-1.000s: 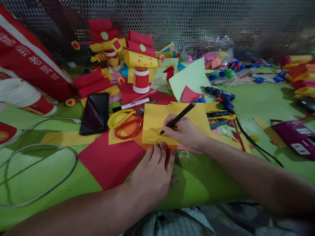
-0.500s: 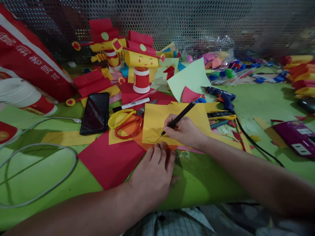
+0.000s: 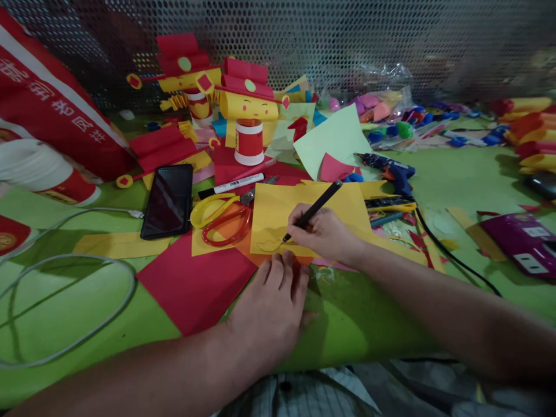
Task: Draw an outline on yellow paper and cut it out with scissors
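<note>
A black pen (image 3: 318,204) is gripped in my right hand (image 3: 324,230), its tip on a yellow sheet of paper (image 3: 278,208). Near the tip a thin wavy outline (image 3: 268,244) shows at the sheet's lower left. My left hand (image 3: 273,301) lies flat with fingers stretched, fingertips at the sheet's lower edge over orange paper. Left of the sheet are scissors (image 3: 228,240) with yellow and red handles, partly on yellow paper. Below them lies a red sheet (image 3: 195,284). A white marker (image 3: 238,184) rests behind the scissors.
A phone (image 3: 168,200) and white cable (image 3: 125,301) lie left. Behind stand paper figures on cups (image 3: 249,142). A glue gun (image 3: 393,169) with a black cord and a purple power strip (image 3: 521,240) are right. Stacked paper cups (image 3: 39,171) lie beside a red bag (image 3: 56,92).
The pen in my right hand has tilted slightly and its tip has shifted very slightly left. My left hand keeps its place on the paper's edge.
</note>
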Demonstrator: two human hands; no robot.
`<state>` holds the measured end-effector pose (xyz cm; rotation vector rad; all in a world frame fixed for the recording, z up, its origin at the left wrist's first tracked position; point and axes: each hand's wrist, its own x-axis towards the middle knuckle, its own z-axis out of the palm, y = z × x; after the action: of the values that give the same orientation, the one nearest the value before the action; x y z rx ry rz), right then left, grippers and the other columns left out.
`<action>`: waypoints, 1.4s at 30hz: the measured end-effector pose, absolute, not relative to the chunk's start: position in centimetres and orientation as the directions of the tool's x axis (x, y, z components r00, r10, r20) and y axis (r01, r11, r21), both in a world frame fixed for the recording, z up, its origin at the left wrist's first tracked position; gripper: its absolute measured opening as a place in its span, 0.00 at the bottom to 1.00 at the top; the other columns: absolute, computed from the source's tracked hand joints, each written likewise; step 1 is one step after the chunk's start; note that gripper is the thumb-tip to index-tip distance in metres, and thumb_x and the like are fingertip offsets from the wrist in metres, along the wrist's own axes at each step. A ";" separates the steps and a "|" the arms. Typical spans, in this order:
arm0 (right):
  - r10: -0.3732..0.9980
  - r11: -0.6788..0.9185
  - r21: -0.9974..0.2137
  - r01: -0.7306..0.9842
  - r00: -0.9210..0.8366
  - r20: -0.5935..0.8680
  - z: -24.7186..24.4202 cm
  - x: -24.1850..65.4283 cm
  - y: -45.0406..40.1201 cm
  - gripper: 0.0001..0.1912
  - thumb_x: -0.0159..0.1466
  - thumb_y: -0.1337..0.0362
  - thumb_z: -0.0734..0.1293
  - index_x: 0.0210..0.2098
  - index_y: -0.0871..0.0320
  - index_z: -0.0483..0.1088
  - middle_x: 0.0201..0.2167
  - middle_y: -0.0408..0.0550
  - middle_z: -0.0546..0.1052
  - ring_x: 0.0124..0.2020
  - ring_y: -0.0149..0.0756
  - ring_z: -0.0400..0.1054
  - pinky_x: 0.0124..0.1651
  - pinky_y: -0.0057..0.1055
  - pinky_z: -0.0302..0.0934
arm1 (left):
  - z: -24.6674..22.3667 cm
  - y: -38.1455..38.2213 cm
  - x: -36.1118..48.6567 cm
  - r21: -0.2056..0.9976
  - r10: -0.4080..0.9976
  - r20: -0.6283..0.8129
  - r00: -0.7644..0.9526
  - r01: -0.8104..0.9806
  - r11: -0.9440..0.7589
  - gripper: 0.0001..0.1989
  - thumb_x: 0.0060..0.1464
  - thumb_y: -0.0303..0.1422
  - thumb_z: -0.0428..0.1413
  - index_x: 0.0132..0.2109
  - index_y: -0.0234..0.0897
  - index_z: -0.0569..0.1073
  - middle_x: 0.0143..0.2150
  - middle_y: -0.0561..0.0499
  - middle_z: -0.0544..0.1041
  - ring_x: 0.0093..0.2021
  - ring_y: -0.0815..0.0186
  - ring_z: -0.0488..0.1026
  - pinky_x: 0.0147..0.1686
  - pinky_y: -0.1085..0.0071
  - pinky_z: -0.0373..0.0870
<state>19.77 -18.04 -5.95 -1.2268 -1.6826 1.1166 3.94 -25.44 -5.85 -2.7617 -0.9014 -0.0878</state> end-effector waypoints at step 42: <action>0.702 0.681 -0.127 0.721 -0.692 -0.168 -2.9 20.8 -20.3 0.27 0.55 0.67 0.63 0.54 0.68 0.64 0.59 0.66 0.61 0.59 0.49 0.58 0.57 0.43 0.55 | -1.5 -17.3 -1.2 -0.192 0.944 -0.095 0.315 0.925 -0.328 0.20 0.52 0.28 0.46 0.52 0.30 0.68 0.48 0.36 0.71 0.49 0.53 0.69 0.44 0.63 0.67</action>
<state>20.80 -20.34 -2.90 -1.2640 -2.9759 0.2989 -1.24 -17.25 -1.49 -2.4635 -1.7580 0.2885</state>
